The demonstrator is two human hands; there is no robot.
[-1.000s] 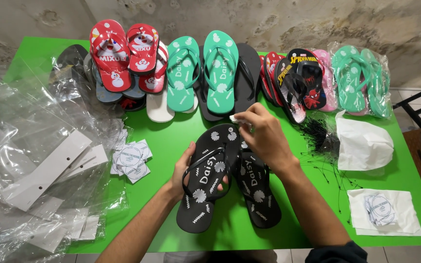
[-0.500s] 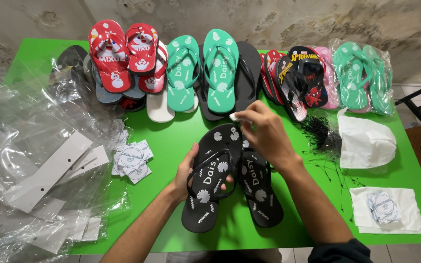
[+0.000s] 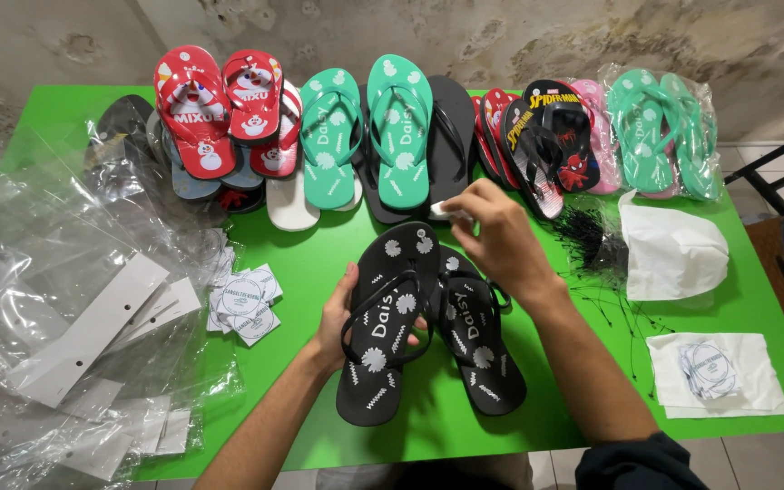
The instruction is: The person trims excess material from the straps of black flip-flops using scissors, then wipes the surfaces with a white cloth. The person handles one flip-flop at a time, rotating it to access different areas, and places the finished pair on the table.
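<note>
Two black flip-flops with white flower prints lie on the green table (image 3: pixel 319 245) in front of me. My left hand (image 3: pixel 338 318) grips the left flip-flop (image 3: pixel 390 327) from its outer edge, thumb over the sole. The right flip-flop (image 3: pixel 475 340) lies partly under it, touching. My right hand (image 3: pixel 496 231) hovers above the toe ends of the pair, fingers pinched on a small white tag (image 3: pixel 440 210).
Rows of red, mint, black and pink flip-flops (image 3: pixel 401 127) line the back of the table. Clear plastic bags and white card strips (image 3: pixel 74 336) pile up at left. Round paper labels (image 3: pixel 242 299), black tag ties (image 3: pixel 587 240), a white bag (image 3: pixel 673 249) and a label stack (image 3: pixel 710 367) lie around.
The left flip-flop has shifted slightly toward me and to the right in my left hand. My right hand stays pinched over the toe ends.
</note>
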